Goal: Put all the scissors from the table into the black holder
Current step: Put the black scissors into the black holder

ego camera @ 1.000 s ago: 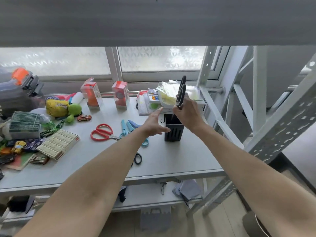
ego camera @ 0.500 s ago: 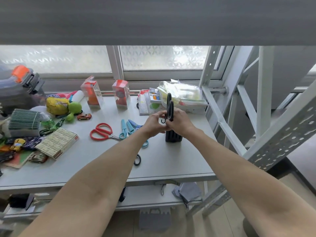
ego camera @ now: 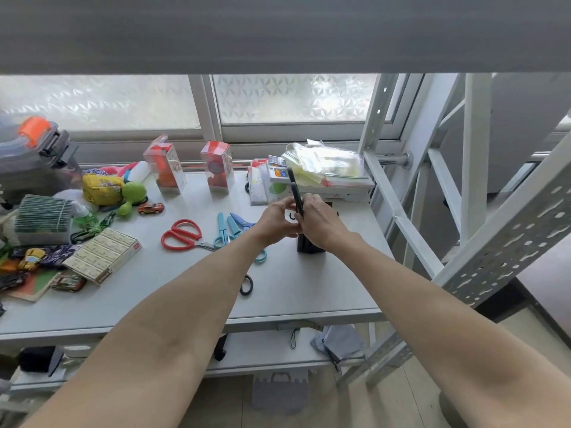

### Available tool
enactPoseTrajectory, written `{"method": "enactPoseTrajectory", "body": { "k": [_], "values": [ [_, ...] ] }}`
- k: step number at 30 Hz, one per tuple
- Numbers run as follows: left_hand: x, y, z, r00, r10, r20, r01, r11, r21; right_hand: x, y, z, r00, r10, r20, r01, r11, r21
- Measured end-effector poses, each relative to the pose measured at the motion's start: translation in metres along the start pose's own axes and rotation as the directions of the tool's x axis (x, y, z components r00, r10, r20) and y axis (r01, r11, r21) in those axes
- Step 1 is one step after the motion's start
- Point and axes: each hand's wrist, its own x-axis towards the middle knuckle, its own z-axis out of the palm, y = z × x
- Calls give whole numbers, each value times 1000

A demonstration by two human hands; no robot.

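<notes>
The right hand (ego camera: 321, 225) grips the black scissors (ego camera: 296, 193) at the handle end, loops up, blades apparently down in the holder (ego camera: 310, 247). The left hand (ego camera: 278, 222) is curled around the holder, steadying it. Scissors are rigid, light and smooth: hold by the handles, away from the blades. Red scissors (ego camera: 182, 234) and blue scissors (ego camera: 230, 230) lie on the table (ego camera: 309, 291).

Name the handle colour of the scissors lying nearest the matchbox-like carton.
Red, clearest in the head view.
</notes>
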Motion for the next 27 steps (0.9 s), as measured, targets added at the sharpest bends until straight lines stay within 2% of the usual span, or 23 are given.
{"method": "enactPoseTrajectory", "body": {
  "k": [6,9,11,15,22,27],
  "values": [
    [-1,0,-2,1000,-12,16,12,1000,-8,2,2,-6,998,19,62,-19,1000,0],
    [-1,0,-2,1000,-10,29,11,999,-32,-1,3,-8,997,6,-74,-14,995,-101],
    [-1,0,-2,1000,-17,16,17,1000,-25,-1,0,-8,991,6,-137,-17,997,-79],
    [0,0,-1,1000,-16,10,16,1000,-12,-2,-6,-7,986,32,-162,-35,999,-19],
    [1,-3,-3,999,-22,29,23,998,-55,-5,-9,-2,990,31,-138,-36,999,-32],
    [-1,-3,-5,999,-27,46,29,999,-31,-9,-5,-4,983,22,-180,-25,1000,-11]
  ]
}}
